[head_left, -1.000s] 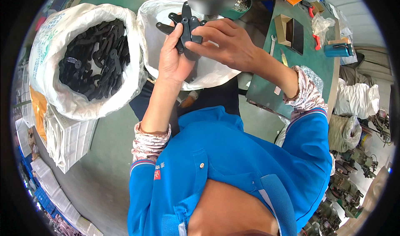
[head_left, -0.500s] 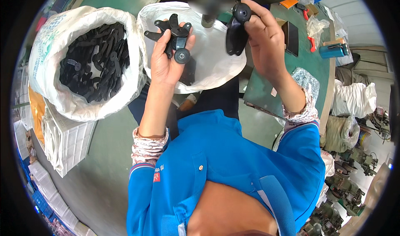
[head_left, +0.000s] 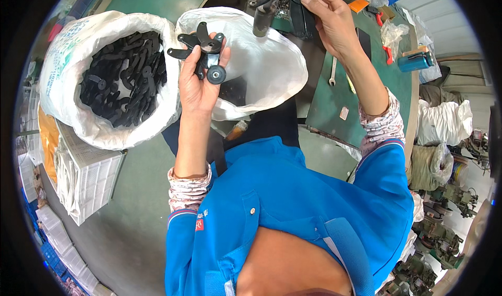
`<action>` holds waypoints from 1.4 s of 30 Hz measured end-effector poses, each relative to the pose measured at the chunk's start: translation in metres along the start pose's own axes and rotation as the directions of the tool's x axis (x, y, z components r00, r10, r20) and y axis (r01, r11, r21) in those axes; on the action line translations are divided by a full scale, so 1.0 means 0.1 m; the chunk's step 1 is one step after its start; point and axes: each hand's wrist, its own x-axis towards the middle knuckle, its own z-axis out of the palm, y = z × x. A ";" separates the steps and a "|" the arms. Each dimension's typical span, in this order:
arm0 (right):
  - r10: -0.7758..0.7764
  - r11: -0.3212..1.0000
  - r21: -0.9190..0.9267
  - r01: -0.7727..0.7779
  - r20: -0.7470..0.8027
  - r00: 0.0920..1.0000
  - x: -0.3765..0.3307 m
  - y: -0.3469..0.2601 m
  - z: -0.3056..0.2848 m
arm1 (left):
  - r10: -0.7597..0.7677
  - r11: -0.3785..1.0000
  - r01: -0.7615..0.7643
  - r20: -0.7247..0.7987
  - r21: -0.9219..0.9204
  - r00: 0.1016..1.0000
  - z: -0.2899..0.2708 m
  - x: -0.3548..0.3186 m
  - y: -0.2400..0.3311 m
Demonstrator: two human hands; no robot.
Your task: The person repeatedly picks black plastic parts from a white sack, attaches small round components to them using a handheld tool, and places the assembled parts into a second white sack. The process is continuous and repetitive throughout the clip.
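Note:
My left hand (head_left: 201, 84) is closed around several black plastic arm-shaped parts (head_left: 210, 46) with round ends, one of them bearing a small wheel-like disc (head_left: 216, 75). It is held over the left side of an open white sack (head_left: 277, 66). Farther off and to the right, my right hand (head_left: 334, 26) pinches a black, elongated part (head_left: 300, 16) between thumb and fingers. That part is against or just beside a dark machine with a short cylindrical post (head_left: 263, 21); whether they touch I cannot tell.
Left stands a white woven sack (head_left: 52, 71) filled with similar black parts (head_left: 123, 81), near a white plastic crate (head_left: 97, 170). On the green worktable (head_left: 327, 107) lie a wrench (head_left: 333, 72), a blue bottle (head_left: 415, 61) and red-handled tools (head_left: 388, 54).
My right hand has moved away from me with the black part, up to the machine. The left hand has shifted slightly left, still holding its parts. A wrench now shows on the table.

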 end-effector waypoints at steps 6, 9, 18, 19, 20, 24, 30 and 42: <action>-0.003 1.000 0.002 0.003 0.017 1.000 0.25 0.02 0.05 | 0.037 0.997 -0.041 0.065 0.066 0.997 0.02 -0.02 0.12; -0.016 0.999 -0.044 0.016 -0.003 1.000 0.33 0.04 0.14 | 0.042 0.993 -0.054 0.123 0.101 0.992 0.01 -0.02 0.12; 0.133 0.975 -0.178 -0.134 -0.015 0.991 0.41 0.20 0.19 | 0.021 0.990 -0.041 0.144 0.136 0.989 0.04 0.06 0.04; 0.150 0.972 -0.182 -0.145 0.014 0.989 0.25 0.22 0.17 | 0.022 0.992 -0.040 0.145 0.123 0.989 0.04 0.07 0.03; 0.165 0.969 -0.190 -0.156 0.036 0.986 0.07 0.23 0.14 | 0.027 0.986 -0.051 0.154 0.156 0.988 0.06 0.09 0.01; 0.098 0.922 -0.382 -0.059 0.084 0.992 -0.49 0.63 0.30 | 0.062 0.966 -0.090 0.123 0.241 0.990 0.08 0.11 -0.13; 0.028 0.957 -0.291 0.002 0.100 0.995 -0.50 0.91 0.63 | 0.073 0.934 -0.102 0.098 0.343 0.993 0.07 0.09 -0.22; -0.334 0.743 -0.436 0.508 0.415 0.846 -0.66 0.63 0.27 | 0.147 0.966 -0.129 -0.065 0.226 0.987 -0.02 0.08 -0.07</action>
